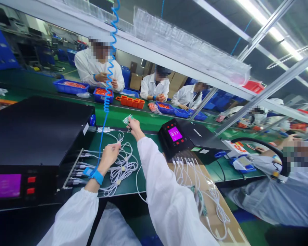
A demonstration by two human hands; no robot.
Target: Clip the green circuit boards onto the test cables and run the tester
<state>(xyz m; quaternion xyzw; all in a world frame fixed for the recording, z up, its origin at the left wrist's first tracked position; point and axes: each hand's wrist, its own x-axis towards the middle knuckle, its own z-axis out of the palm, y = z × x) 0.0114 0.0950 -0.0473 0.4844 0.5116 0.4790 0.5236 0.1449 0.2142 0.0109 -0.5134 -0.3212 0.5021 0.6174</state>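
My left hand (108, 158), with a blue strap at its wrist, is closed in a pinch on a white cable (120, 136). Loops of coiled white cables (122, 171) lie beside it on the green bench, running from plugs in the side of a large black box (41, 126). Farther forward, my right hand (135, 129) grips a small green circuit board (127, 119) between thumb and fingers, held above the bench. Another small board with a cable (103, 130) sits at the black box's rear side, apart from both hands.
A second black box (190, 136) with a purple screen stands to the right, its white cables (192, 167) trailing over cardboard. A blue coiled cord (108, 85) hangs in front. Co-workers in white sit across the line behind blue bins (72, 87); another person (277, 184) is at right.
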